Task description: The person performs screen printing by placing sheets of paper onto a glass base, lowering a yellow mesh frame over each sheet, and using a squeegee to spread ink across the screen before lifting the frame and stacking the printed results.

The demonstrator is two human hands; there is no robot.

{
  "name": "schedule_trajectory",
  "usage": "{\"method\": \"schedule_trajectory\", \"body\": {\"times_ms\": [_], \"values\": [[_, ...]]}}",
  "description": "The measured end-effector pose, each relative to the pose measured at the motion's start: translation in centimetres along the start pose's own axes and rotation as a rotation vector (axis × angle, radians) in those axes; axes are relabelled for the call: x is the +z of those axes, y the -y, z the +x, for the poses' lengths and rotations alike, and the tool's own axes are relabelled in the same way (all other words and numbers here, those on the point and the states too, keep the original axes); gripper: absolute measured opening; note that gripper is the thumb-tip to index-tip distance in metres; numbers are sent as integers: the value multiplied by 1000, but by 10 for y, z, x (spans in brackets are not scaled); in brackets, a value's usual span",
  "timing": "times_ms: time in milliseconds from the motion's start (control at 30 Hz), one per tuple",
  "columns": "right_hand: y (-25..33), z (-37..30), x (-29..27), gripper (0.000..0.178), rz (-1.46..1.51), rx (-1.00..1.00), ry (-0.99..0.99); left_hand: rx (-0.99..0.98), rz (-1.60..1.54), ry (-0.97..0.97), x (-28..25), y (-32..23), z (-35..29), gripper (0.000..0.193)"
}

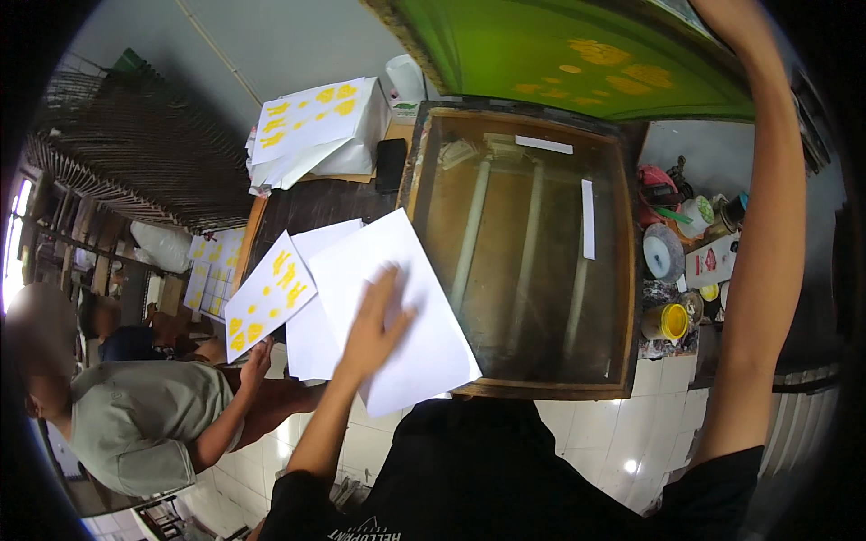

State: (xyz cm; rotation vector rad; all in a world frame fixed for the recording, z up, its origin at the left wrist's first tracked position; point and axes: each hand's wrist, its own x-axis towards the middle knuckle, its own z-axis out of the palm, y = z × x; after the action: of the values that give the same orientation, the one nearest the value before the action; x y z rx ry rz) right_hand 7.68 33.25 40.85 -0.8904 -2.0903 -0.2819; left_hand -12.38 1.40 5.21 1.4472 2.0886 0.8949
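Observation:
My left hand point(372, 332) lies on a blank white paper sheet point(417, 302), fingers spread and slightly blurred. The sheet overlaps the near left corner of a glass-topped printing table point(514, 298). Another white sheet point(311, 334) lies partly beneath it. Above the table's far side, a green printing screen point(550, 63) stands tilted up, with yellow patches on its mesh. My right arm reaches up along the screen's right edge. My right hand point(729, 16) is at that edge, cut off by the picture's top, its fingers hidden.
At left, a co-worker's hand point(257, 361) holds a yellow-printed sheet point(271, 302). A paper stack point(361, 135) and a black phone point(390, 165) stand beyond. White strips point(588, 219) lie on the glass. An open yellow paint tub point(669, 323) sits among containers at right. A drying rack point(135, 144) stands far left.

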Motion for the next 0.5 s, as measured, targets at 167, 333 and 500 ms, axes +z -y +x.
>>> {"method": "schedule_trajectory", "body": {"times_ms": [167, 333, 500], "values": [[-10, 9, -3, 38, 99, -28, 87, -56, 569, -8, 50, 15, 110, 78], [-29, 25, 2, 40, 80, -80, 73, 226, 506, 105, 132, -49, 197, 68], [-48, 35, 2, 38, 112, -194, 121, 322, 519, 232, 188, -108, 260, 75]]}}
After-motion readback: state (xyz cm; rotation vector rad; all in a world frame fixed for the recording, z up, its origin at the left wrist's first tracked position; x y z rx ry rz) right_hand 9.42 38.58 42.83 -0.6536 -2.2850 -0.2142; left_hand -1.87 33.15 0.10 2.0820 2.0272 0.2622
